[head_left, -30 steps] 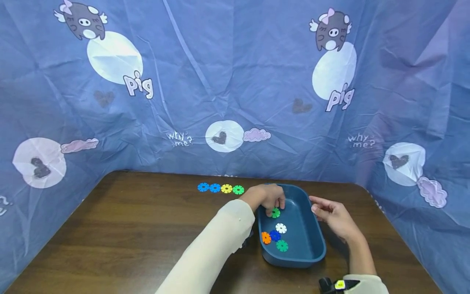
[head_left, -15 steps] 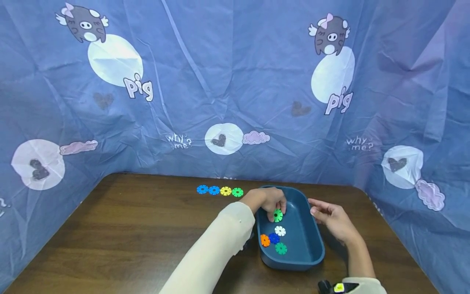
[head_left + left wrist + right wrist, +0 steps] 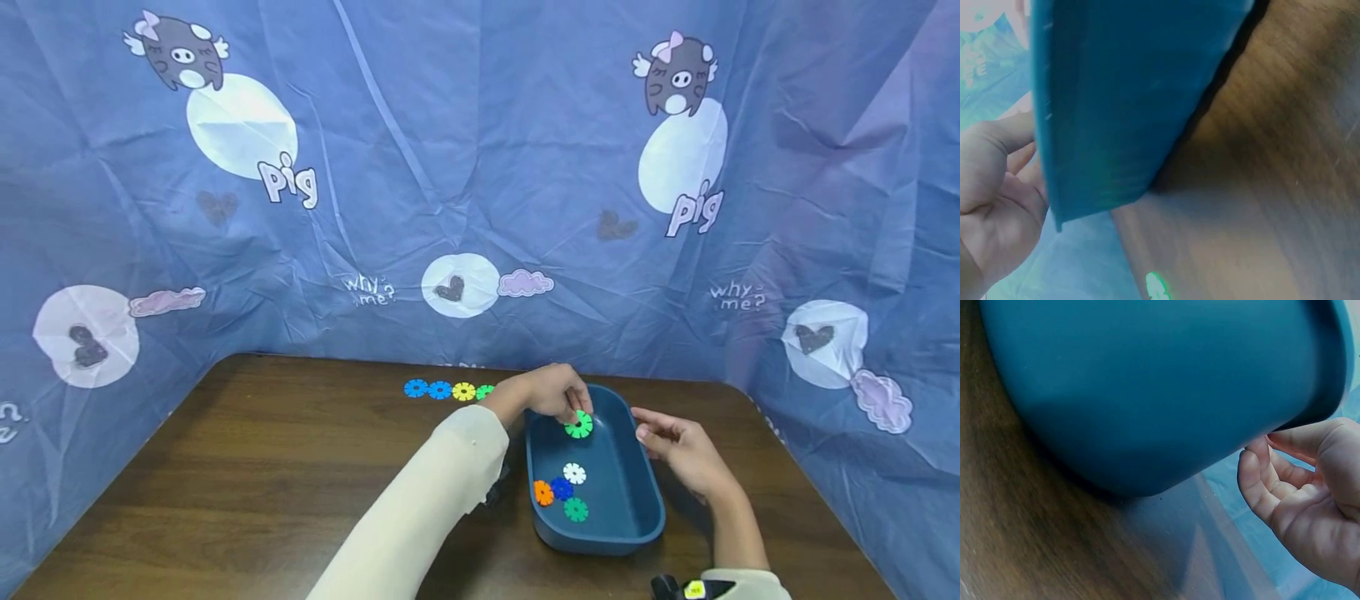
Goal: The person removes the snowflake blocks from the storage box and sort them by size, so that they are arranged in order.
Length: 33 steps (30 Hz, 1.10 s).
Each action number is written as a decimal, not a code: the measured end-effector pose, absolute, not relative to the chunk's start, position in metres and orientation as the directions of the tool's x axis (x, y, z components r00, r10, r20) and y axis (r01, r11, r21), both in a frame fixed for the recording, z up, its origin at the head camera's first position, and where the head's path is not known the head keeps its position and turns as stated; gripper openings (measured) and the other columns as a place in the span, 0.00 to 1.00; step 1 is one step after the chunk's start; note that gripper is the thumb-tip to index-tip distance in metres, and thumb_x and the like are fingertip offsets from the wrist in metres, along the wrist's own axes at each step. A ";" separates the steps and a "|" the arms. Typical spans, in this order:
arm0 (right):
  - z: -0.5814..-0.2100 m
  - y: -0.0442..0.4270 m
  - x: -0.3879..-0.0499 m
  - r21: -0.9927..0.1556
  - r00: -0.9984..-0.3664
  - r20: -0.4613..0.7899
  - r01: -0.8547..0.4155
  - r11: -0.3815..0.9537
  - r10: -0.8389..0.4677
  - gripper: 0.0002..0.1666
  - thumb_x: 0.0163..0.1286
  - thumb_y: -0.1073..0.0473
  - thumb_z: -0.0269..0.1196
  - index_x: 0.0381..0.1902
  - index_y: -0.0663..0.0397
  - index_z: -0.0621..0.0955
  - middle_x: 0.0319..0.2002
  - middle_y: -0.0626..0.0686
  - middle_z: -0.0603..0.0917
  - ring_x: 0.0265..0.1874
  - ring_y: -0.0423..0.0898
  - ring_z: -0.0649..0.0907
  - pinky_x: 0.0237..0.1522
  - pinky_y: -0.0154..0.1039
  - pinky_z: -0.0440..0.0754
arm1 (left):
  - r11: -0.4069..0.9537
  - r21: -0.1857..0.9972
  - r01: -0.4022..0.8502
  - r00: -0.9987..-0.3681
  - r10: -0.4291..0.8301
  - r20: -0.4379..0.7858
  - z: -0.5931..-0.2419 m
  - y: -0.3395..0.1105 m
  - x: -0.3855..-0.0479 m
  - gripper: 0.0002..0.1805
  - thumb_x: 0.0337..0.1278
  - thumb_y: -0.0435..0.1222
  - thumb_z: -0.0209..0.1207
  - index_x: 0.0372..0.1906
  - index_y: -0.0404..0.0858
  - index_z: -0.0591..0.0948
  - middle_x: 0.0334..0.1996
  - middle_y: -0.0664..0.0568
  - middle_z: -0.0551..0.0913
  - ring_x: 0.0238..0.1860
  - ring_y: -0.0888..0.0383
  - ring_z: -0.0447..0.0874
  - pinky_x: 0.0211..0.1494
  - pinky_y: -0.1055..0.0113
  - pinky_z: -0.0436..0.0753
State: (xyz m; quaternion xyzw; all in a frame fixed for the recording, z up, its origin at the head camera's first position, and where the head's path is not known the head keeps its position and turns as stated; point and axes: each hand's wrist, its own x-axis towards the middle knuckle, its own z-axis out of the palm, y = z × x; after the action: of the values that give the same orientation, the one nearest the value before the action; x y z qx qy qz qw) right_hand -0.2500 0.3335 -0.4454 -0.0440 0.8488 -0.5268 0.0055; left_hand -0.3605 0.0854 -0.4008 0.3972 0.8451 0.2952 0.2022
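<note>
In the head view my left hand [image 3: 558, 392] reaches over the far left rim of a dark blue tray [image 3: 652, 500]. It pinches a bright green snowflake disc [image 3: 579, 426] by its edge, inside the far end of the tray. The left wrist view shows the left hand [image 3: 997, 194] partly behind the tray wall, which hides its fingertips. My right hand [image 3: 690, 450] is at the tray's right side, its fingers fairly straight against the outer wall near the rim. Inside the tray lie a white disc [image 3: 574, 473], an orange disc [image 3: 543, 493], a blue disc [image 3: 562, 488] and a darker green disc [image 3: 576, 510].
A row of discs lies on the brown wooden table [image 3: 300, 467] left of the tray: two blue ones, a yellow disc [image 3: 464, 392] and a green disc [image 3: 485, 392], partly covered by the left arm. A blue printed cloth [image 3: 480, 167] hangs behind the table.
The left hand has raised the bright green disc from the tray floor and moved slightly up and to the right with it. The right hand has stayed beside the tray.
</note>
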 end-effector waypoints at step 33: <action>-0.451 0.336 -0.253 -0.906 -0.995 0.076 -0.096 0.411 -0.065 0.27 0.77 0.60 0.62 0.68 0.68 0.75 0.44 0.61 0.82 0.42 0.40 0.84 0.44 0.36 0.86 | 0.543 0.766 0.344 -0.854 0.519 0.016 -0.362 -0.079 -0.389 0.12 0.64 0.24 0.63 0.51 0.30 0.86 0.44 0.41 0.88 0.45 0.51 0.89 0.47 0.61 0.88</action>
State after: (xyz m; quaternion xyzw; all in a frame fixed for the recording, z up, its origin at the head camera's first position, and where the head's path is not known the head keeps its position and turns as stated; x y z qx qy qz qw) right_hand -0.2533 0.3361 -0.4511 -0.0480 0.8399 -0.5405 -0.0142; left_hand -0.3886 -0.0795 -0.3616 0.2477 0.8717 0.4090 0.1070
